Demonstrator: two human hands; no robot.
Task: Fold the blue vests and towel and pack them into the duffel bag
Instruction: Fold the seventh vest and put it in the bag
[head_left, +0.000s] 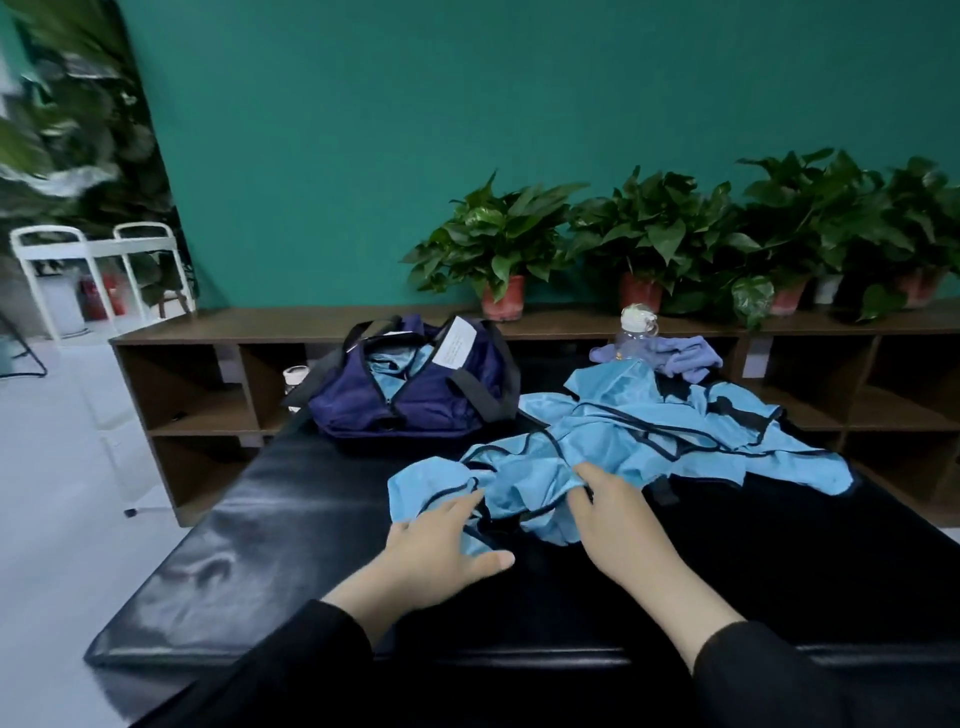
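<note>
Nearest the camera, two black sleeves (291, 670) reach over a black padded bench (249, 545). Left hand (441, 551) lies flat on the near edge of a crumpled light-blue vest (519, 488), fingers straight, thumb out to the side, gripping nothing. Right hand (618, 514) sits just beside it on the same vest; its fingertips dip into the folds, and I cannot tell whether they pinch the cloth or just press it. Hands are apart, vest bunched between them.

Behind that, more light-blue vest fabric with dark trim (675, 431) sprawls unfolded toward the right side of the bench. Can't tell how many vests are in the heap.

Far left on the bench: navy duffel bag (415, 395), unzipped, light-blue cloth visible inside, white tag (457, 343) at the opening, black straps hanging over the sides.

Far right on the bench: clear plastic bottle (636, 332) with a pale cap, touching a bunched lavender towel (680, 356) behind the vests.

Beyond the bench, a low brown shelf unit (218, 379) carries potted plants (498, 249) against a teal wall (415, 130). White rack (93, 270) at far left.
</note>
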